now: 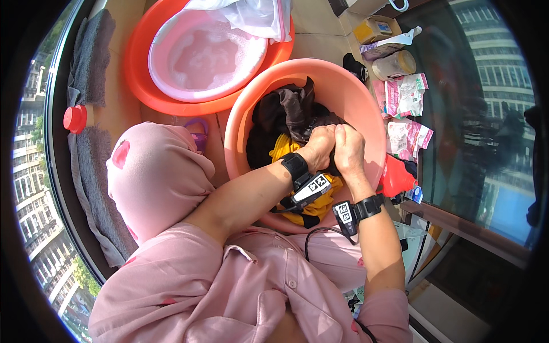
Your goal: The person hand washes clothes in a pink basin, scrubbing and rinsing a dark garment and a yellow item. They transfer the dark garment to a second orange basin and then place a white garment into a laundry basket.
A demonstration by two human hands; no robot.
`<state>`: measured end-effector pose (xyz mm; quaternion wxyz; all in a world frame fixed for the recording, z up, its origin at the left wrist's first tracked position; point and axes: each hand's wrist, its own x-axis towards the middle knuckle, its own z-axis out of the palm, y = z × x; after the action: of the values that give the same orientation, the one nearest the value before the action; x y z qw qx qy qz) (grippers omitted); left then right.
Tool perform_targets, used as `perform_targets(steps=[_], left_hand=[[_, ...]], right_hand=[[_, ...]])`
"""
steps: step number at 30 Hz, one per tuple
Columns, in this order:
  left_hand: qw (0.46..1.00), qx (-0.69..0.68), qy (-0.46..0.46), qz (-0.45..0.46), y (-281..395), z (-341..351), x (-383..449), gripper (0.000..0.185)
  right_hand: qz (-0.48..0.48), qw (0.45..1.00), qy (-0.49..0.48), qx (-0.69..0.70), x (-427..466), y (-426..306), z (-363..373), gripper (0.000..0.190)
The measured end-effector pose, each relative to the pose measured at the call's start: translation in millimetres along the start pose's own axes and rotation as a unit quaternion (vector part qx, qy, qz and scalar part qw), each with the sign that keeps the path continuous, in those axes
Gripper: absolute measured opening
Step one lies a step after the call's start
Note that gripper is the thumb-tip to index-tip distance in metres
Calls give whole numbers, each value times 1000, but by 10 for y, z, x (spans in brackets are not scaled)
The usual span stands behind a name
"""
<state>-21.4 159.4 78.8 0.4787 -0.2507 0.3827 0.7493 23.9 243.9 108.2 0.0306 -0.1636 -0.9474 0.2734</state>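
My left hand (318,145) and my right hand (349,148) are fisted side by side over an orange plastic tub (369,103), knuckles nearly touching. Both grip dark cloth (296,105), a brown-black garment bunched in the tub; the part inside my fists is hidden. A yellow garment (317,208) with black parts lies at the near side of the tub, partly under my left forearm. More yellow cloth shows left of my left hand. Each wrist wears a black strap with a small device that bears printed codes.
Beyond stands a pink basin (156,64) of sudsy water inside a red-orange basin (133,85), with white mesh fabric (257,19) over its rim. Along the right are a jar (392,65), several packets (405,96) and a red funnel-like plastic piece (396,176). Grey towels (90,60) line the window ledge.
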Motion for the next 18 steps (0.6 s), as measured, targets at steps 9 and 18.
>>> perform_targets(steps=[9, 18], left_hand=[[995, -102, -3, -23, 50, -73, 37, 39], [980, 52, -165, 96, -113, 278, -252, 33]], right_hand=[[-95, 992, -45, 68, -94, -29, 37, 34], [113, 957, 39, 264, 249, 705, -294, 34]])
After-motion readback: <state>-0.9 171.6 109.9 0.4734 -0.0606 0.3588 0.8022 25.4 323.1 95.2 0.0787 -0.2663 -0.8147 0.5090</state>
